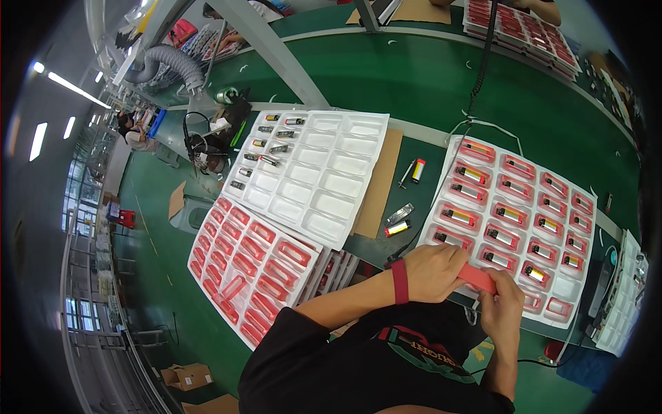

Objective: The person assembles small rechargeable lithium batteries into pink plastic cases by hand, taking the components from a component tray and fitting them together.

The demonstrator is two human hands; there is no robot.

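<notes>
Above the near edge of the right tray, a flat red plastic shell (477,278) is gripped from both ends. My left hand (436,270), with a red band on its wrist, is closed round the left end, partly hiding it. At the other end, my right hand (502,303) pinches the shell between thumb and fingers. Beneath and beyond them lies a white tray (507,138) of red shells, many holding a small yellow-and-red or silver cylindrical cell. Two loose cells (418,171) and a silver circuit-like part (400,214) lie on the bench left of that tray.
At the left, a white compartment tray (365,129) holds several small parts along one side. Nearer, red shells fill a stacked tray (317,257). A coiled black cable (477,86) hangs beyond my hands. Another person's arm (541,10) is at the far right, beside stacked trays.
</notes>
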